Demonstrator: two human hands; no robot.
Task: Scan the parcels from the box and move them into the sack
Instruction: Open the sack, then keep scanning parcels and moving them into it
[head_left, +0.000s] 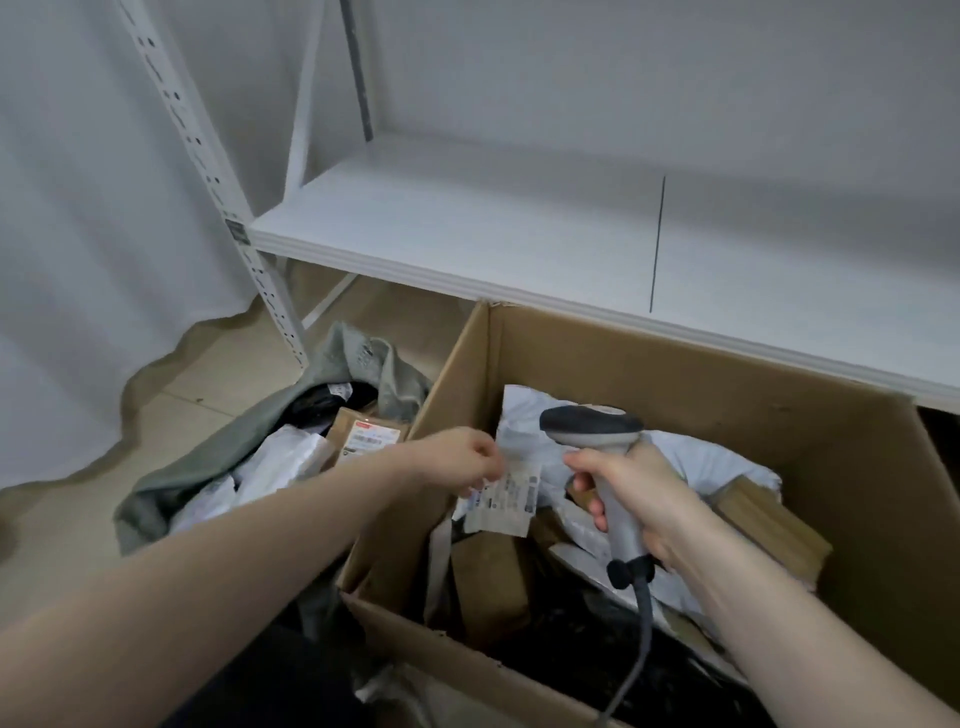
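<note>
A large open cardboard box (727, 374) holds several parcels, white mailers and brown cartons. My left hand (457, 460) pinches the edge of a small white parcel (511, 478) with a printed label, held up over the box's left side. My right hand (634, 493) grips the handle of a grey barcode scanner (592, 423), whose dark head points left at the parcel. To the left of the box lies an open grey-green sack (208, 467) with several parcels inside, among them a brown carton with a label (363, 436).
A white shelf board (519, 244) runs right behind and above the box, carried by a perforated white upright (228, 208). The scanner's grey cable (639, 649) hangs down over the box's front. A white curtain (78, 234) drapes onto the tiled floor at left.
</note>
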